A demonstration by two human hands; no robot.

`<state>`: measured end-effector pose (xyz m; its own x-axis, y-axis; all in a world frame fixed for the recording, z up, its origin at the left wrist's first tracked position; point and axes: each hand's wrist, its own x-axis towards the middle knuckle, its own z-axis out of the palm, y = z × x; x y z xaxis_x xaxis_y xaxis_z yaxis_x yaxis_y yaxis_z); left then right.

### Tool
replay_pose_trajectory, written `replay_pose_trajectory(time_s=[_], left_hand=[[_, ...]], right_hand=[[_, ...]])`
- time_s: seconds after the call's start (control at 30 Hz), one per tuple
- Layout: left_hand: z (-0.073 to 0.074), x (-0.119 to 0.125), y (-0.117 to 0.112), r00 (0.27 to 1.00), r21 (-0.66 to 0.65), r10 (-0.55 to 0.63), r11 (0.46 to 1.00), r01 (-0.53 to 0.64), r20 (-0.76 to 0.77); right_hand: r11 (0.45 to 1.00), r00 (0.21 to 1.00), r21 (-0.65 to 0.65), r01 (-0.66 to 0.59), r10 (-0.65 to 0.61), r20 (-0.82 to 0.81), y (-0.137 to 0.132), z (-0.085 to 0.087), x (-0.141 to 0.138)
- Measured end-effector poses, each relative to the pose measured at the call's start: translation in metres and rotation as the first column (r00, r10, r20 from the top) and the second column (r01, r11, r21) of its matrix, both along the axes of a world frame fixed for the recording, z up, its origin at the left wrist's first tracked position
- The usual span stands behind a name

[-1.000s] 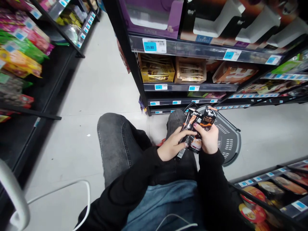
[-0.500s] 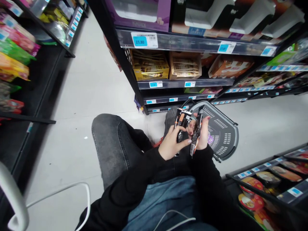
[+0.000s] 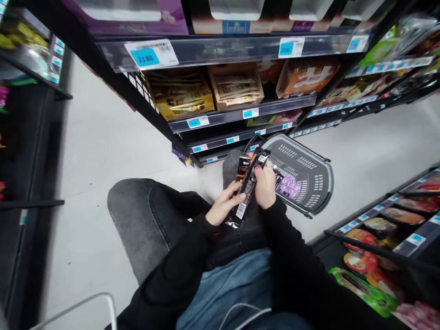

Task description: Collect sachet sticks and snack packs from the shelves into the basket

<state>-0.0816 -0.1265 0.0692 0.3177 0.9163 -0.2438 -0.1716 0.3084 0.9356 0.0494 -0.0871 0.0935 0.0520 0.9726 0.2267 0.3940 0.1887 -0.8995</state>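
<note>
- Left hand: fingers curled shut, tips pointing up and toward the right hand.
- Right hand: sits slightly higher than the left, fingers closed, back of hand toward the camera.
- Both hands: just beside each other, in front of the torso.
- Left forearm and right forearm: in black sleeves to the wrists, converging from the lower edge.

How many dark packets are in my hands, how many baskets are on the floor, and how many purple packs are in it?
Dark packets, held by left hand and right hand: 2 that I can tell apart
Grey basket on the floor: 1
Purple pack in the basket: 1
Total: 4
</note>
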Motion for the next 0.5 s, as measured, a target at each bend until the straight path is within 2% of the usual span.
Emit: replay_pose_trajectory(time_s=[0.03, 0.1, 0.17, 0.23, 0.27, 0.33, 0.4, 0.43, 0.5], left_hand=[[0.000, 0.002, 0.000, 1.000, -0.001, 0.013, 1.000, -0.013, -0.001], [-0.002, 0.005, 0.001, 0.997, 0.031, 0.062, 0.998, -0.061, -0.039], [-0.004, 0.007, 0.002, 0.985, 0.103, 0.126, 0.988, -0.114, -0.118], [-0.006, 0.008, 0.002, 0.954, 0.198, 0.196, 0.968, -0.152, -0.227], [-0.007, 0.007, 0.002, 0.931, 0.246, 0.226, 0.957, -0.157, -0.285], [-0.010, 0.007, 0.002, 0.885, 0.313, 0.263, 0.939, -0.143, -0.384], [-0.012, 0.008, 0.003, 0.859, 0.325, 0.269, 0.937, -0.129, -0.435], [-0.013, 0.009, 0.003, 0.855, 0.309, 0.263, 0.942, -0.128, -0.448], [-0.017, 0.012, 0.005, 0.850, 0.252, 0.257, 0.956, -0.152, -0.461]], right_hand=[[0.999, 0.995, 0.025, 0.024, -0.026, 0.092, 0.000, 0.001, 0.002], [0.993, 0.981, 0.052, 0.106, -0.113, 0.158, 0.000, 0.002, 0.005], [0.974, 0.967, 0.046, 0.222, -0.226, 0.122, -0.003, 0.000, 0.004], [0.959, 0.958, -0.026, 0.282, -0.280, 0.064, -0.007, -0.005, 0.001], [0.961, 0.966, -0.097, 0.258, -0.257, 0.025, -0.009, -0.008, -0.001], [0.959, 0.982, -0.262, 0.105, -0.141, -0.123, -0.012, -0.015, -0.003], [0.933, 0.945, -0.356, -0.048, -0.073, -0.318, -0.013, -0.024, -0.002], [0.926, 0.916, -0.373, -0.062, -0.096, -0.389, -0.011, -0.030, 0.003], [0.918, 0.852, -0.395, 0.042, -0.240, -0.465, -0.003, -0.047, 0.024]])
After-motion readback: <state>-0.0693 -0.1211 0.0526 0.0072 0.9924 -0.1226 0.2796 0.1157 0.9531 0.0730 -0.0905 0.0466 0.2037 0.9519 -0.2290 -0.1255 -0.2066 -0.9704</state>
